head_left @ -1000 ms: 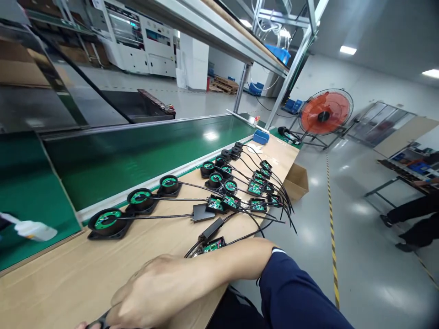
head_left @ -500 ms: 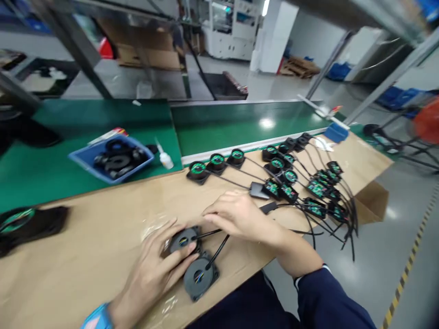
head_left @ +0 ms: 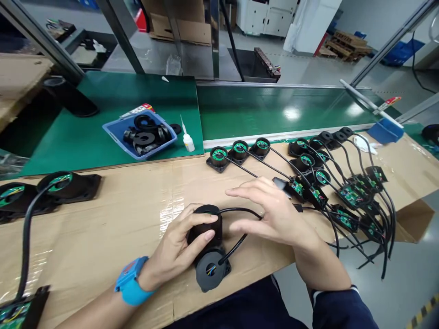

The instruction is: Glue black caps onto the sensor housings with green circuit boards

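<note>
My left hand [head_left: 187,240] grips a black round housing [head_left: 210,232] by its side, thumb and fingers wrapped about it. A black cable leads from that housing toward the right. Just in front of it, a second round housing [head_left: 208,270] lies on the brown cardboard with its dark grey disc up; coloured wires show in the disc's centre hole and its cable [head_left: 236,249] bends up to the right. Over these cables hovers my right hand [head_left: 265,212], thumb and fingers apart, holding nothing that I can see. The cables pass behind it.
Several black housings with green boards [head_left: 239,151] stand along the back, wired to open circuit boxes [head_left: 353,194] at right. A blue bin [head_left: 115,132] of black rings and a white dropper bottle [head_left: 188,142] sit on the green mat [head_left: 103,98]. More housings [head_left: 73,187] lie left.
The housing in my left hand has been tipped, so its side now shows instead of its disc. My right hand has spread its fingers. The camera view has shifted.
</note>
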`<state>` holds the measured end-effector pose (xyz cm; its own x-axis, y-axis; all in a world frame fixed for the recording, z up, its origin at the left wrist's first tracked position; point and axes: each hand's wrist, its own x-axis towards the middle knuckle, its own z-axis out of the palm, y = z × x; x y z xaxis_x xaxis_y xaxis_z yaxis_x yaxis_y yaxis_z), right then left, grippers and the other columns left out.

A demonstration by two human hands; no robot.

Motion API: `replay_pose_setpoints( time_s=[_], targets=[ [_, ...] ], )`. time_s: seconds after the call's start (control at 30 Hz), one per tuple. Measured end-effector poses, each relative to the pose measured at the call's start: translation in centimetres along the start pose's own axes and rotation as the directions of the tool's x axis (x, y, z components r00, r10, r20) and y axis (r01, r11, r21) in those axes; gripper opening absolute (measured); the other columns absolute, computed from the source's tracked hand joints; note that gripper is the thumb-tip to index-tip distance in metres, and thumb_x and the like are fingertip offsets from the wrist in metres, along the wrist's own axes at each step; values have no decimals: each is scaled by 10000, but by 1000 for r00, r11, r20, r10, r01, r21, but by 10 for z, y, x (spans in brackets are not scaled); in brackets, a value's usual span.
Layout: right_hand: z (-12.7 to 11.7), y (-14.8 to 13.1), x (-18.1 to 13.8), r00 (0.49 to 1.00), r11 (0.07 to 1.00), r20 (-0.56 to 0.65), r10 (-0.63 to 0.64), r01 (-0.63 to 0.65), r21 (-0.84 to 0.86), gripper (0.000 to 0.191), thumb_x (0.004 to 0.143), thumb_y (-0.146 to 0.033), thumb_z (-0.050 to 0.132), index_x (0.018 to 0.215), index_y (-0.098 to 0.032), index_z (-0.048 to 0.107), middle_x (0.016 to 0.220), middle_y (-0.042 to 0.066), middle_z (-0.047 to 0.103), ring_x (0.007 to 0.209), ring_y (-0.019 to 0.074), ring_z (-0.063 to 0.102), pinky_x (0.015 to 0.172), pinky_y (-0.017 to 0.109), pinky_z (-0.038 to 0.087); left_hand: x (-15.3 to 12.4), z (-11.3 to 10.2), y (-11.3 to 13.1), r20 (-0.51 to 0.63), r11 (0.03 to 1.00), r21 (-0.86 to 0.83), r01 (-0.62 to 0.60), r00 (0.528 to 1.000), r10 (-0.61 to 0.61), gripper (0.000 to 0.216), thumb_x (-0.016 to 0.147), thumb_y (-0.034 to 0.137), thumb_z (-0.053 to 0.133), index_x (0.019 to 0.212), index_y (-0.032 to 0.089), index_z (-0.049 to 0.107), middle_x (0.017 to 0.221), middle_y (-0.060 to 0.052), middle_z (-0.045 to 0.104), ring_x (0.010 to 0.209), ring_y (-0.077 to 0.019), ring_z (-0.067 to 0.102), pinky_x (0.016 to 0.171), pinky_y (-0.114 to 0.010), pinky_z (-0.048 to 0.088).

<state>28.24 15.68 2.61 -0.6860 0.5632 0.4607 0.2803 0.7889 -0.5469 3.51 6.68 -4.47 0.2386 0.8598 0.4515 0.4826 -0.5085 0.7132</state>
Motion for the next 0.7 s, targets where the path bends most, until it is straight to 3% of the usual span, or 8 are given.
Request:
replay_pose_setpoints(
  time_s=[0.1,0.23,0.37,0.57,0.7],
  targets=[
    [-6,2,-4,991,998,128,32,-24,-63,660,917,-588,782,1413,-183,623,1295,103,728,1217,256,647,1057,423,500,9,0,11,-8,983,-166,80,997,-82,209,1043,223,591,1229,305,641,1114,-33,687,1034,-174,666,855,-272,555],
    [-6,2,-7,991,999,132,17,-11,-46,463,969,-503,759,1308,-201,669,1255,65,734,1191,228,634,1038,387,473,13,1,15,14,930,-335,149,988,-153,149,1045,290,610,1179,308,673,1097,-33,674,1011,-177,668,848,-267,555],
    [-2,-1,-7,989,999,147,-35,36,-8,476,923,-512,809,1255,-199,672,1254,46,723,1203,212,599,1095,355,427,10,2,13,79,853,-477,212,977,-198,154,1049,328,613,1192,313,667,1107,-29,666,983,-167,662,841,-257,559],
    [4,-4,-5,988,996,133,-78,84,-41,608,873,-615,813,1240,-152,670,1273,92,721,1218,253,597,1092,383,414,6,3,15,119,778,-567,271,961,-248,168,1050,344,603,1203,311,663,1123,-45,659,986,-187,654,828,-288,553],
    [14,-9,-7,985,975,104,-137,153,-160,692,877,-678,785,1256,-112,662,1270,128,741,1229,279,596,1125,430,383,5,5,19,106,795,-544,267,962,-251,157,1055,367,597,1199,329,644,1138,-39,659,1016,-196,656,855,-315,563]
  ],
)
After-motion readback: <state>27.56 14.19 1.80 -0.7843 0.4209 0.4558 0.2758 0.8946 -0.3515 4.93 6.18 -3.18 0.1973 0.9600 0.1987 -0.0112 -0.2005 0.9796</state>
